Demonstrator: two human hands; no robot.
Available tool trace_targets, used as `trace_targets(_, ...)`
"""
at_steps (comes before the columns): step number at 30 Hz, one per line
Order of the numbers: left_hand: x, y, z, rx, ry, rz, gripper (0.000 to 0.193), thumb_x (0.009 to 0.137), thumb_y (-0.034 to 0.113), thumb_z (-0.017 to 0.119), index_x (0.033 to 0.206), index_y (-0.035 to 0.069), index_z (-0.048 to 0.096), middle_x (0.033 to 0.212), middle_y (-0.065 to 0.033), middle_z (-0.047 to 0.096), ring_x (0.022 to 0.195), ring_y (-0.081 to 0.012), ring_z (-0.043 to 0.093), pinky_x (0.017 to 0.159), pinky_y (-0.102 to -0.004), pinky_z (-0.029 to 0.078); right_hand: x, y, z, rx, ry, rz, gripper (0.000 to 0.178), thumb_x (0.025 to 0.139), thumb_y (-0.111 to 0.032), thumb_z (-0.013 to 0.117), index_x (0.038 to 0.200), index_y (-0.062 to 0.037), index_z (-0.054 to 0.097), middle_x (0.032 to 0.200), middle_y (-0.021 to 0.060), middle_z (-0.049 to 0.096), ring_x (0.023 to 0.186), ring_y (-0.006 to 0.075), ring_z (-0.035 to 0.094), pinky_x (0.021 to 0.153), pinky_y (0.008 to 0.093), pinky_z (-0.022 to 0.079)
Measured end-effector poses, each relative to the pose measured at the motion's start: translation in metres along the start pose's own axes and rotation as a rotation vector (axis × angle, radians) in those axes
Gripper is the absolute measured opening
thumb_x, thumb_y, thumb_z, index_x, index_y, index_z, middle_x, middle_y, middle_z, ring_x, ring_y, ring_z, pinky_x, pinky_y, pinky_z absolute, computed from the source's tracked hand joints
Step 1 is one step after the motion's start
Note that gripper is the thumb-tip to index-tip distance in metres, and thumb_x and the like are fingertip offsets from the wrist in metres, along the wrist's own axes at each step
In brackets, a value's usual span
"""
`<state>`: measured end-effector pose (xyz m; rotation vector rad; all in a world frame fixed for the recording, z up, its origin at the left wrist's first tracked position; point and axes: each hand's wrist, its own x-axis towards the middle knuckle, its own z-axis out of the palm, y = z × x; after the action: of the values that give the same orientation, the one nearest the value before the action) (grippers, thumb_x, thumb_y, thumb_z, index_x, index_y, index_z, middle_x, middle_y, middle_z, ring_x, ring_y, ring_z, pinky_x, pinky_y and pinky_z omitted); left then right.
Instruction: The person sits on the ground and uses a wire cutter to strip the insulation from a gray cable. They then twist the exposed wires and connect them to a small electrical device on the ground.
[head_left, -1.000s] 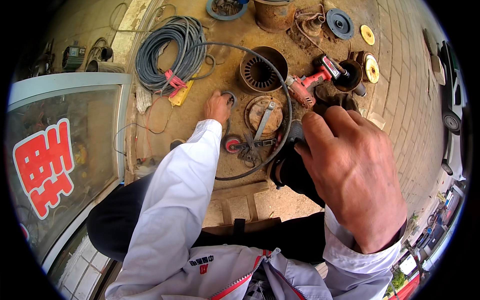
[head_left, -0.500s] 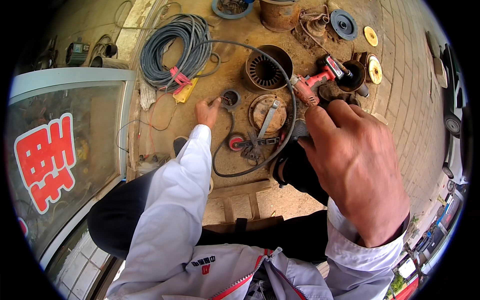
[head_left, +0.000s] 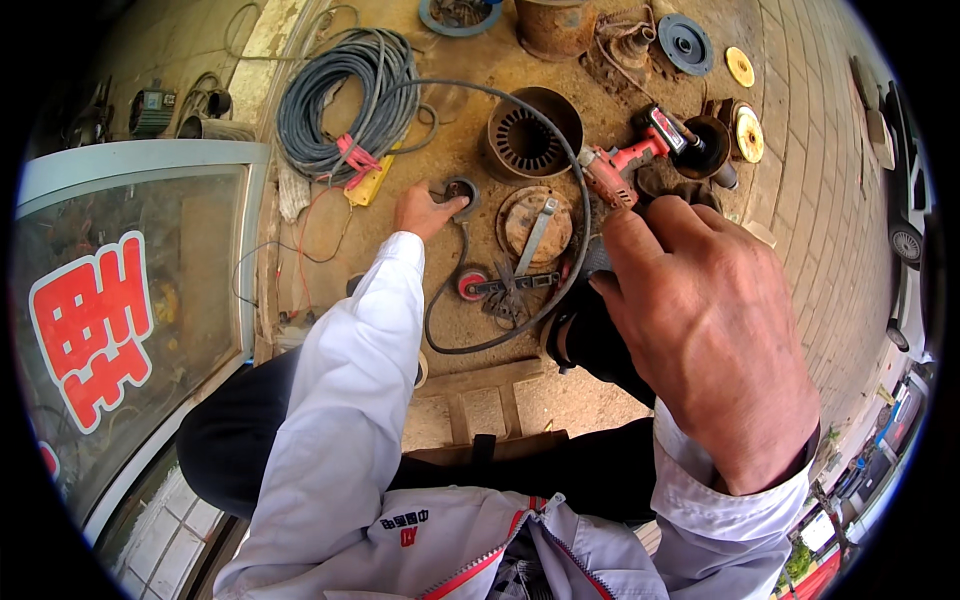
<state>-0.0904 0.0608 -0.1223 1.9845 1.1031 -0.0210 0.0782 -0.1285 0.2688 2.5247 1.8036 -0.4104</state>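
Note:
My left hand [head_left: 422, 211] reaches forward to a small dark ring-shaped fitting [head_left: 475, 193] joined to the black cable. Its thumb lies over the ring's opening and the fingers close on the left rim; what is inside the ring is hard to make out. Large and close, my right hand [head_left: 715, 320] hangs at the right with its fingers curled; anything inside the fist is hidden. Just beyond its knuckles lies a red cordless power tool [head_left: 612, 178]. A rusty round cover [head_left: 521, 235] with a metal strip [head_left: 538, 236] on it lies right of the ring.
A coil of dark cable [head_left: 300, 115] with a yellow piece [head_left: 372, 185] lies at far left, its loose cable [head_left: 580, 250] looping across the middle. Beyond stand a slotted motor housing [head_left: 570, 115] and a rusty pot [head_left: 555, 35]. A glass door [head_left: 150, 158] borders the left.
My left thumb has moved right, from the ring's edge to over its opening. My right hand has barely shifted.

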Motion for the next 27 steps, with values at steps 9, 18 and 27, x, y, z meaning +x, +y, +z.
trace_targets(9,0.007,-0.056,0.017,-0.222,0.094,-0.066,0.034,0.084,0.027,0.076,0.096,-0.005,0.074,0.088,-0.0243,0.073,0.083,-0.0336,0.073,0.079,-0.0408,0.054,0.0,-0.001,-0.001,-0.025,-0.01,-0.017,0.037,0.075,-0.008,0.078,0.106,0.0009,0.061,0.083,0.0143,0.059,0.08,0.0367,0.065,0.067,0.0455,0.052)
trace_targets(18,0.0,-0.067,0.034,-0.455,0.264,-0.194,0.034,0.083,0.026,0.077,0.101,-0.003,0.076,0.086,-0.0192,0.076,0.078,-0.0255,0.074,0.074,-0.0371,0.055,-0.002,0.001,0.0,-0.041,-0.017,0.003,0.051,0.077,-0.008,0.078,0.124,0.0007,0.061,0.085,0.0148,0.06,0.08,0.0366,0.065,0.067,0.0452,0.052)
trace_targets(27,0.014,-0.064,0.031,-0.51,0.342,-0.2,0.028,0.079,0.021,0.083,0.091,-0.004,0.077,0.084,-0.0163,0.077,0.075,-0.0208,0.073,0.074,-0.0351,0.056,0.0,0.001,0.002,-0.056,-0.014,-0.011,0.051,0.077,-0.008,0.078,0.124,0.0003,0.061,0.085,0.0143,0.06,0.08,0.0361,0.066,0.067,0.0446,0.053)
